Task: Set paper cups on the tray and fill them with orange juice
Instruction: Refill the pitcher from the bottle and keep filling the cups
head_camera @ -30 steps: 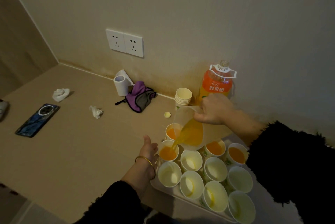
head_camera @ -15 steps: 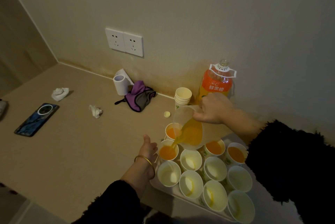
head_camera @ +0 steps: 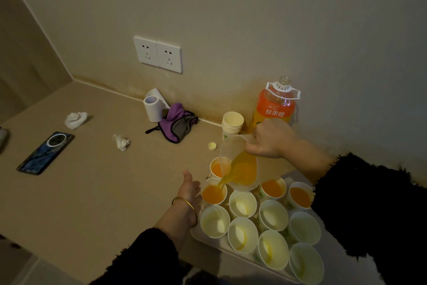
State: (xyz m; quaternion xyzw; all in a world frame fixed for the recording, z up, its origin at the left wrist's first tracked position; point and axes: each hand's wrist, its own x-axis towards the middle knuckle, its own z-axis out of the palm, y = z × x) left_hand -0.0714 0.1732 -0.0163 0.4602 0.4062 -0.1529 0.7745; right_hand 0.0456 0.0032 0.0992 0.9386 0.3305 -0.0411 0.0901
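Several paper cups stand on a pale tray at the lower right. My right hand grips a clear plastic jug, tilted left, and orange juice streams from its spout into the cup at the tray's left edge. My left hand wraps around that cup's left side. Other cups in the far row hold juice; the nearer cups hold only traces. A big orange juice bottle stands uncapped by the wall, next to a stack of spare cups.
A yellow bottle cap lies on the beige counter. Further left are a purple and grey cloth, a white paper roll, two crumpled tissues, and a phone. Wall sockets sit above.
The jug keeps pouring and the juice in the left cup has risen slightly. Both hands hold nearly the same places.
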